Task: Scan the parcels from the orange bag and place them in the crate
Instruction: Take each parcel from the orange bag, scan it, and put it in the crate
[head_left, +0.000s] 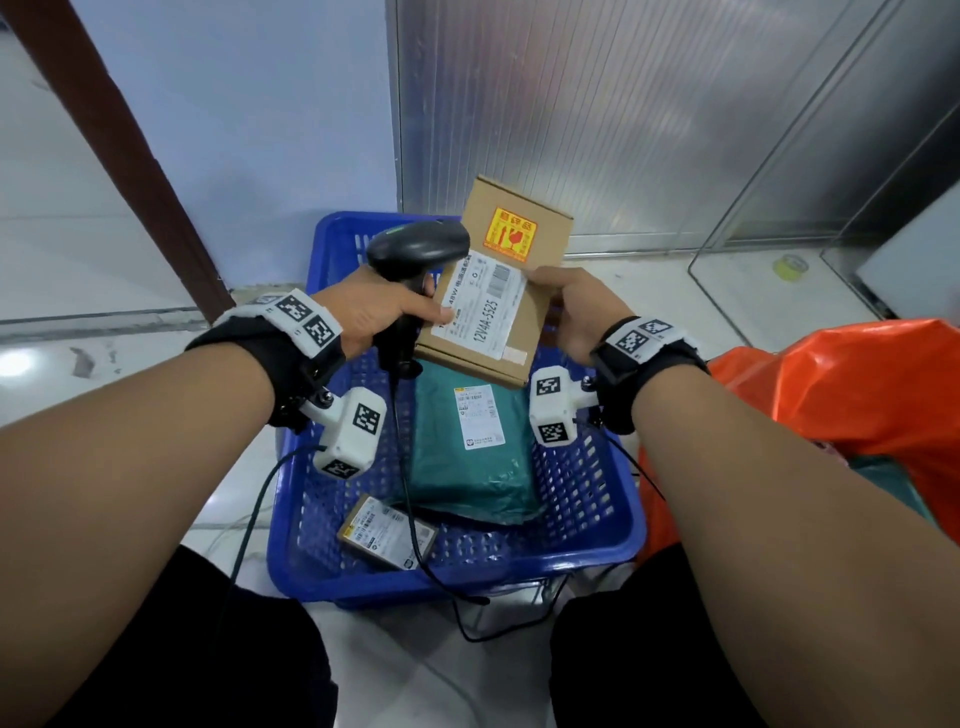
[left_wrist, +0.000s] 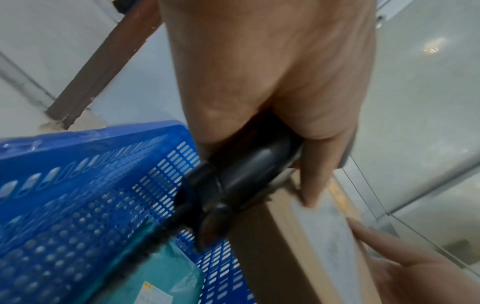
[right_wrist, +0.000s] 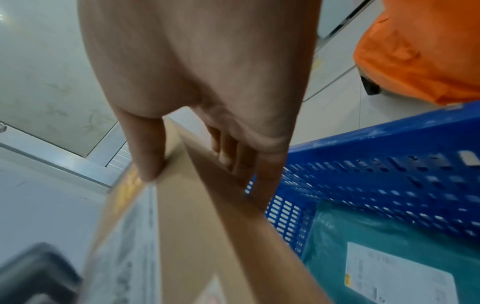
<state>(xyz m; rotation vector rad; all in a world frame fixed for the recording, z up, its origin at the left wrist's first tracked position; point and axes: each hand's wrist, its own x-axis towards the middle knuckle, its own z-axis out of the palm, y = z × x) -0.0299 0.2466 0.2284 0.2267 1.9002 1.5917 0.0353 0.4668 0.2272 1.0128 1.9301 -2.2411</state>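
A flat cardboard parcel (head_left: 498, 291) with a white label and a fragile sticker hangs tilted above the blue crate (head_left: 597, 540). My right hand (head_left: 566, 312) holds its right edge, thumb on top (right_wrist: 149, 164) and fingers (right_wrist: 233, 158) underneath. My left hand (head_left: 384, 317) grips the black barcode scanner (head_left: 415, 249) by its handle (left_wrist: 246, 170), and its thumb presses the parcel's left edge (left_wrist: 309, 197). In the crate lie a teal mailer bag (head_left: 467, 457) and a small labelled box (head_left: 387, 530). The orange bag (head_left: 852, 395) stands to the right of the crate.
The scanner's black cable (head_left: 415, 535) trails down through the crate and over its front rim to the floor. A metal-framed panel (head_left: 623, 119) stands behind the crate. A roll of tape (head_left: 789, 266) lies on the tiled floor at the far right.
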